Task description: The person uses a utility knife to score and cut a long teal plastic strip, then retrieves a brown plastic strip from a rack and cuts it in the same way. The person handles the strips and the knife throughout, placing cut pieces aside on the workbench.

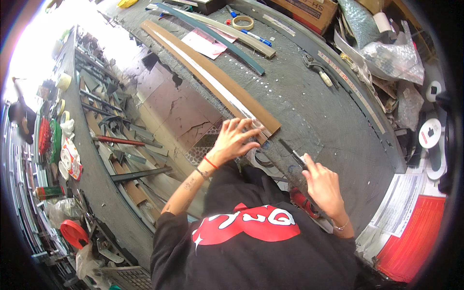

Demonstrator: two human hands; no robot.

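Observation:
A long brown cardboard strip (220,79) lies slantwise along the bench edge, with a shiny white strip (193,55) running down its length. Over the near end of both is my left hand (234,138), fingers spread and bent, fingertips at the white strip. It grips nothing that I can see. My right hand (323,186), to the right of that end, pinches a slim black tool (291,152) between thumb and forefinger. The tool points away toward the cardboard's corner; its exact kind is unclear.
The grey bench (338,128) holds pliers (316,70), a tape roll (242,22), a blue marker (256,37) and a dark green strip (232,48). Plastic bags (394,60) crowd the right. Left, beyond a gap, a rack (123,130) carries several metal profiles. Papers (394,208) lie lower right.

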